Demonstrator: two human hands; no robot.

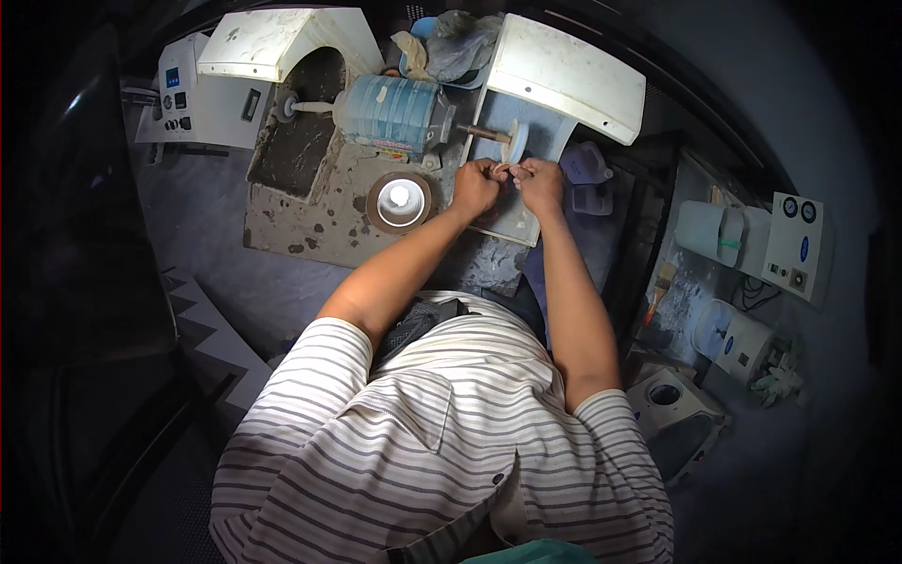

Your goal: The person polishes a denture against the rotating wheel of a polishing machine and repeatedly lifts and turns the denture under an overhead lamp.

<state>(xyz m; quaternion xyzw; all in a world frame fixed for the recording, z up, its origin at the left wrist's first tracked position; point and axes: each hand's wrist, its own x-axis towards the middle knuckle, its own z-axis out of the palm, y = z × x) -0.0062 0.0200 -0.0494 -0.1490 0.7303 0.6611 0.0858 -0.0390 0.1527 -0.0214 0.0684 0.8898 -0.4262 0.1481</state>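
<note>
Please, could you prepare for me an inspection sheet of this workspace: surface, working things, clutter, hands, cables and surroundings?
Surface: bench grimy, with dark stains.
Job's things: blue motor, with a wheel on its right shaft, by the right hood; small piece mostly hidden.
Clutter: grey bag and blue basin behind the motor.
Hands: left hand and right hand close together, both apparently pinching the small piece; contact with the wheel cannot be told.
Cables: dark cable near the gauge box, far right.
Surroundings: lit lamp on the bench; control box left; brush right.
</note>
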